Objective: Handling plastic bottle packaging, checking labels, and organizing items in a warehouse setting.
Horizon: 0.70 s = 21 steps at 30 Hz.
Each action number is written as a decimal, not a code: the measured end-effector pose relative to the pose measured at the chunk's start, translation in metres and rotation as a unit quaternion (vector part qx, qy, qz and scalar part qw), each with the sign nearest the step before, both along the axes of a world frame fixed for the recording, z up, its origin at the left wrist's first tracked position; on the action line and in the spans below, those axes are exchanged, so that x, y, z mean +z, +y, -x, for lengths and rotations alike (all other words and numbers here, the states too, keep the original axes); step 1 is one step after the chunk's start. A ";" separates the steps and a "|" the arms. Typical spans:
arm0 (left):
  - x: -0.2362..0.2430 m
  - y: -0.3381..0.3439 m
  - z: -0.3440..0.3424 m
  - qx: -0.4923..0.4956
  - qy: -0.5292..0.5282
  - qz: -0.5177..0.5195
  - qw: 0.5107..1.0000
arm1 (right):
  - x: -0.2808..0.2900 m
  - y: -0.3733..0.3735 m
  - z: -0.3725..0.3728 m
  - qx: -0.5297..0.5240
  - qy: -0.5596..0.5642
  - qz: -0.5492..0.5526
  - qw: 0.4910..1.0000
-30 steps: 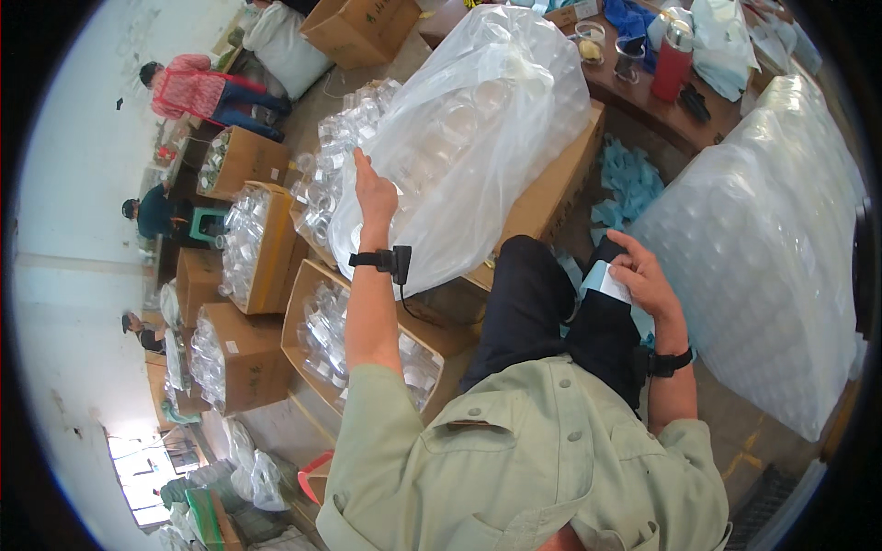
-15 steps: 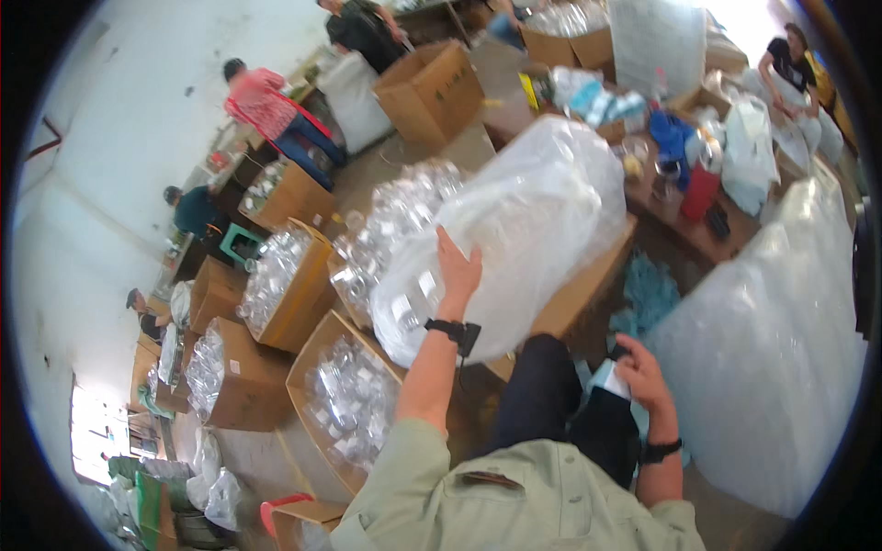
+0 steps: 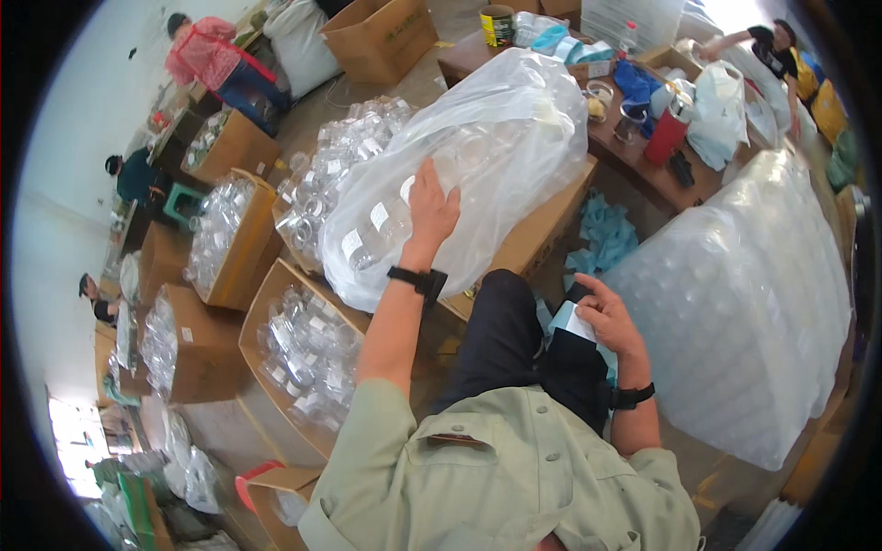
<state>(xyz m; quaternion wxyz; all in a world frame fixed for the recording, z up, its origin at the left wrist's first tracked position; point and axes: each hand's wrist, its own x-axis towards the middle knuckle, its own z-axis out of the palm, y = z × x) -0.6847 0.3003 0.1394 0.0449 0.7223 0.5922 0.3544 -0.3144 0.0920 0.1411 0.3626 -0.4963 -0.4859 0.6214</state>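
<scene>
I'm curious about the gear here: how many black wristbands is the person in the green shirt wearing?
2: the left wristband, behind the left hand over a clear plastic bag, and the right wristband, behind the right hand. None seems hidden.

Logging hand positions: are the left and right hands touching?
Apart. The head view shows a wide gap between the left hand at the clear bag and the right hand.

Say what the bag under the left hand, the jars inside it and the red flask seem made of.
Bag: thin, glossy plastic film, by its creases and see-through look. Jars: clear and shiny, probably hard plastic, though glass is possible. Flask: silvery top suggests metal; smooth red body perhaps painted.
</scene>
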 end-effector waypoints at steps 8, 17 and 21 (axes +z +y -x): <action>0.024 0.076 -0.050 0.001 -0.129 0.032 0.991 | -0.004 -0.017 -0.005 -0.023 0.027 -0.005 0.999; 0.009 0.063 -0.035 0.024 -0.140 -0.075 0.987 | 0.006 -0.015 0.009 -0.006 -0.015 0.011 1.000; 0.031 -0.007 -0.009 0.043 -0.103 -0.131 0.985 | -0.001 -0.012 0.012 0.012 -0.027 -0.002 1.000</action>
